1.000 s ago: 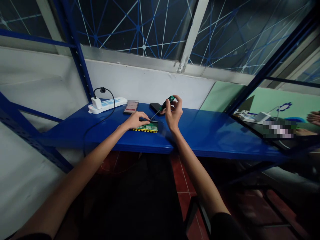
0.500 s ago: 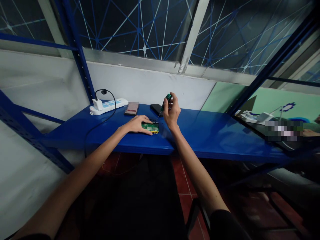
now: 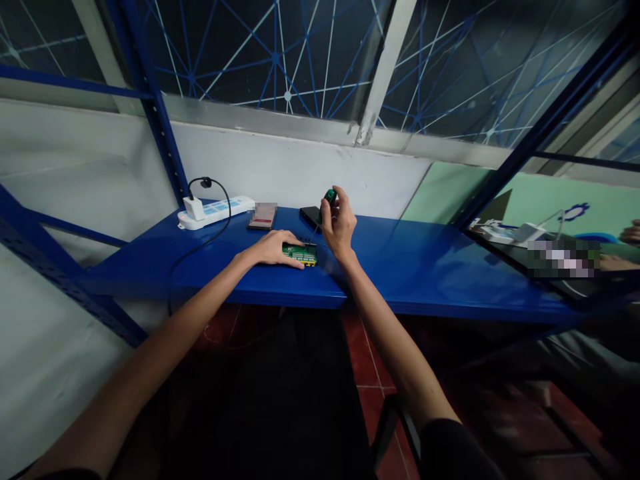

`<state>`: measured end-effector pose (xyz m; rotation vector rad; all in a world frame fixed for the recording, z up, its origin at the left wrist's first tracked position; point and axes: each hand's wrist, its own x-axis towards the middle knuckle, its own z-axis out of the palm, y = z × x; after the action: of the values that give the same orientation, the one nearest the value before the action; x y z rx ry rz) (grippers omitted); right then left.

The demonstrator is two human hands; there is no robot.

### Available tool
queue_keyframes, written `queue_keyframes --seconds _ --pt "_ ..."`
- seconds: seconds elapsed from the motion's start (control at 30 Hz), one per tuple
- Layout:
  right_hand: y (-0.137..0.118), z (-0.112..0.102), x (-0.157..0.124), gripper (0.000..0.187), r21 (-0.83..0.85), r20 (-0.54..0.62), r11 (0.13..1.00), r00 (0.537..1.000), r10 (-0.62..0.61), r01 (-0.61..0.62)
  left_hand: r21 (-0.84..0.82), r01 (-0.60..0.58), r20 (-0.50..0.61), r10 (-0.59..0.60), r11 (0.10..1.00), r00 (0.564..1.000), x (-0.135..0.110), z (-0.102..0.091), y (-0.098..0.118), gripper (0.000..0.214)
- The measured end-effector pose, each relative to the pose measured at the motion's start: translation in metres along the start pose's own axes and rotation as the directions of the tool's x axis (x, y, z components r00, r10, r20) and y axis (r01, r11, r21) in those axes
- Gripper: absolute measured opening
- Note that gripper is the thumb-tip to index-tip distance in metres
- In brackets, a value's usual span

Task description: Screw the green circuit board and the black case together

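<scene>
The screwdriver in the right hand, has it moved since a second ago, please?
Yes: the screwdriver stands steeper, its handle shifted left toward the power strip.

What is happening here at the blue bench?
A person works with both hands at the blue bench. The left hand lies flat on a green circuit board and presses it to the surface. The right hand grips a green-handled screwdriver, with the shaft angled down toward the board's far edge; whether the tip touches is too small to tell. Behind them lie a white power strip and a phone.
</scene>
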<state>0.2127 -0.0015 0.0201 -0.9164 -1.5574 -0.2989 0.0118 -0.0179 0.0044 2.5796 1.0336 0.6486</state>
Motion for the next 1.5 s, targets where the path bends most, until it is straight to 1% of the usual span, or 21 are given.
queue_keyframes --seconds 0.17,0.33,0.5,0.63,0.73,0.8,0.97,1.07,1.17,1.27,1.33,1.4,1.5 --pt "-0.003 -0.002 0.000 0.045 0.012 0.007 1.000 1.000 0.023 -0.023 -0.004 0.001 0.002 -0.001 1.000 1.000 0.000 0.001 -0.002 0.070" --pt "-0.008 -0.004 0.001 0.041 0.033 0.032 0.999 0.999 0.001 -0.002 -0.012 0.003 0.007 -0.002 1.000 1.000 -0.001 0.000 0.001 0.069" --pt "-0.010 -0.003 0.002 0.045 -0.020 0.052 1.000 0.999 -0.007 0.008 -0.003 0.013 0.008 -0.013 1.000 1.000 -0.001 -0.001 0.005 0.069" --pt "-0.012 -0.004 0.002 0.048 -0.093 0.091 0.995 0.996 -0.022 0.031 0.009 0.009 -0.007 -0.009 1.000 1.000 0.000 0.002 0.001 0.071" --pt "-0.013 -0.004 0.001 0.049 -0.087 0.121 0.995 0.992 -0.043 0.054 0.028 0.000 -0.010 0.000 1.000 1.000 0.001 0.004 -0.002 0.070" --pt "-0.014 -0.004 0.000 0.050 -0.087 0.121 0.994 0.991 -0.055 0.066 0.032 -0.001 -0.008 0.002 0.999 1.000 0.001 0.004 -0.002 0.069" --pt "-0.018 -0.004 0.001 0.050 -0.162 0.097 0.985 0.994 -0.042 0.057 0.022 0.022 -0.006 -0.022 1.000 1.000 -0.001 0.002 0.002 0.070" --pt "-0.020 -0.002 0.003 0.048 -0.163 0.105 0.985 0.993 -0.046 0.062 0.017 0.011 -0.007 -0.011 1.000 1.000 -0.001 0.002 0.003 0.068" --pt "-0.019 0.001 0.005 0.048 -0.158 0.098 0.985 0.994 -0.053 0.068 0.013 0.006 -0.007 -0.006 1.000 1.000 -0.001 0.002 0.003 0.068" --pt "-0.017 0.005 0.005 0.049 -0.190 0.068 0.980 0.996 -0.049 0.061 0.002 0.014 -0.002 -0.014 1.000 1.000 -0.001 0.001 0.003 0.068" --pt "-0.016 0.005 0.005 0.047 -0.204 0.069 0.977 0.996 -0.050 0.063 0.003 0.021 0.005 -0.021 1.000 1.000 -0.001 0.001 0.003 0.068" --pt "-0.015 0.005 0.004 0.046 -0.192 0.078 0.979 0.996 -0.053 0.067 0.012 0.027 0.010 -0.027 1.000 1.000 -0.001 0.001 0.002 0.069" --pt "-0.012 0.005 0.002 0.049 -0.164 0.072 0.985 0.996 -0.048 0.059 0.023 0.019 0.010 -0.019 1.000 1.000 -0.001 0.001 0.001 0.068"
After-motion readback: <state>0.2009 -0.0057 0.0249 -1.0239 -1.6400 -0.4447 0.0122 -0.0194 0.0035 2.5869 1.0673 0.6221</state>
